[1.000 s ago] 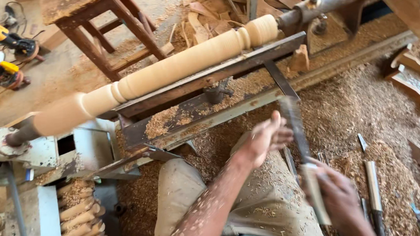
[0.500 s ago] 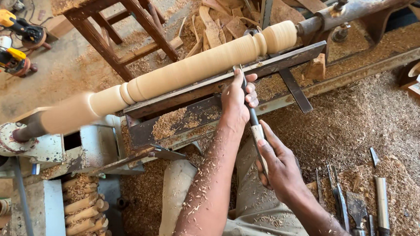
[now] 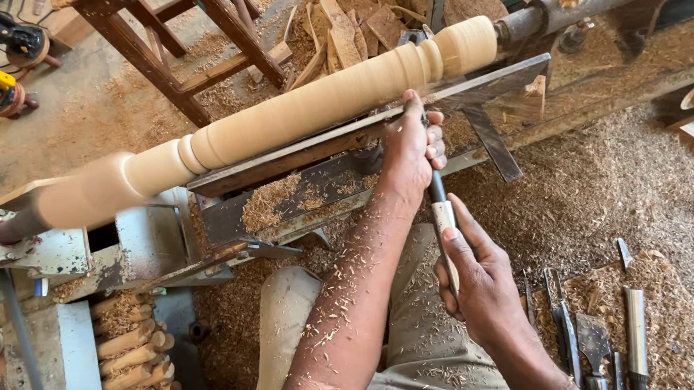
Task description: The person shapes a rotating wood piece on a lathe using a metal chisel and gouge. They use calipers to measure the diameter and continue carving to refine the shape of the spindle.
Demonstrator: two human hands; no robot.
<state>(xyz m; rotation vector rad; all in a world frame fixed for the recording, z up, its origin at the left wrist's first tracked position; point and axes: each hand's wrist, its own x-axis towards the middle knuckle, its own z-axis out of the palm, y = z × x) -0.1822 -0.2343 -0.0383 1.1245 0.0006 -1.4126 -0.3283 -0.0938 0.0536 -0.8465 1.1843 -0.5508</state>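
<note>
A long pale wooden spindle (image 3: 304,108) is mounted on a lathe, blurred as if turning. In front of it runs the metal tool rest (image 3: 310,148). My left hand (image 3: 410,147) presses a turning chisel (image 3: 440,209) down on the rest, its tip against the spindle near the beaded right end. My right hand (image 3: 479,267) grips the chisel's pale wooden handle lower down, above my lap. My forearms are dusted with wood chips.
Sawdust covers the floor. Several spare chisels (image 3: 595,339) lie at the right. A wooden stool (image 3: 180,32) stands behind the lathe, power tools (image 3: 2,61) at far left. Turned wooden pieces (image 3: 133,342) are stacked at lower left by the lathe headstock (image 3: 15,239).
Both hands carried the chisel up from my lap to the tool rest. The left hand now clamps it against the rest and the tip meets the spindle.
</note>
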